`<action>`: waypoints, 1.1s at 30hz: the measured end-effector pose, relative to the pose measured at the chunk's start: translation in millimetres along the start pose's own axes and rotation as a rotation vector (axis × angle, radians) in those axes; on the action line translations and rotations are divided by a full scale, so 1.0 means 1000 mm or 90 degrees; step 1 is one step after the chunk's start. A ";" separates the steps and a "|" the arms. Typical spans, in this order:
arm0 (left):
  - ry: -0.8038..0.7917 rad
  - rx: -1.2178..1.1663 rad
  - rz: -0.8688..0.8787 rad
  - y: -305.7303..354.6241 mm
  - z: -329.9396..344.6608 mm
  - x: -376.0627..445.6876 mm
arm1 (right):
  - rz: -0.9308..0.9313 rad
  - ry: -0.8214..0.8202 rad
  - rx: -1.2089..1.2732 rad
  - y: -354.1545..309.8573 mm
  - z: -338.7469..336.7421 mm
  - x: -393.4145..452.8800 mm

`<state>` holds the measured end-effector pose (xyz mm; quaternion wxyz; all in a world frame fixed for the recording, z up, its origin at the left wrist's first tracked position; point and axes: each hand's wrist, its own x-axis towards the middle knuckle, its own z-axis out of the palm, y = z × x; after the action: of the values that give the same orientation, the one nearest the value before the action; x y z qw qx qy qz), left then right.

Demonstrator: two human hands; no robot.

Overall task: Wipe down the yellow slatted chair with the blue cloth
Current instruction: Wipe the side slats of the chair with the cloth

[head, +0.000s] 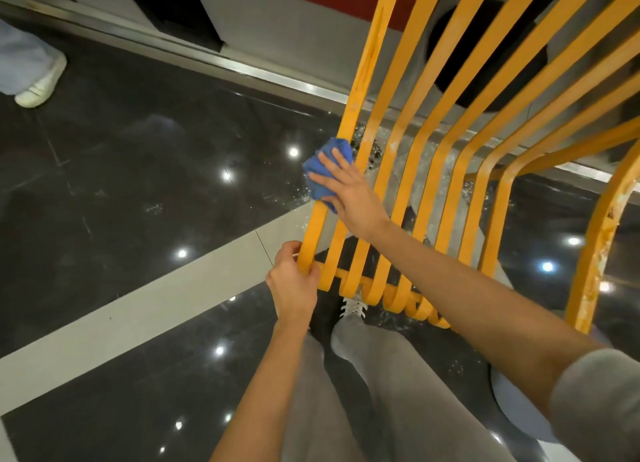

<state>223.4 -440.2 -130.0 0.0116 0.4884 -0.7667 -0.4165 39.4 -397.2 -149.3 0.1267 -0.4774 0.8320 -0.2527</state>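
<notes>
While the left hand (292, 281) grips the near curled end of the yellow slatted chair's (446, 171) leftmost slat, the right hand (346, 191) presses the blue cloth (320, 165) on it, fingers nearly straight

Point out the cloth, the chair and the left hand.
cloth (320, 169): head view, on its bunched blue fabric.
chair (398, 191): head view, on a yellow slat.
left hand (292, 283): head view, on its back.

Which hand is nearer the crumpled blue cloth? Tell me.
Right. The right hand presses on the crumpled blue cloth; the left hand grips the outermost yellow slat's curled end below.
</notes>
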 end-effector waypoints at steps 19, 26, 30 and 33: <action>-0.054 0.356 0.327 0.031 0.039 0.071 | 0.001 0.090 -0.165 0.083 -0.064 0.089; -0.058 0.362 0.368 0.065 0.037 0.101 | -0.111 -0.009 -0.146 0.071 -0.039 0.053; -0.081 0.355 0.365 0.069 0.040 0.112 | -0.040 0.066 -0.188 0.095 -0.075 0.097; -0.083 0.345 0.355 0.064 0.044 0.109 | 0.037 0.129 -0.145 0.085 -0.069 0.121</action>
<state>101.0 -483.8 -159.6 -0.0540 0.2192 -0.9512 -0.2102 -115.8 -445.0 -133.6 -0.0052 -0.4363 0.8773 -0.1998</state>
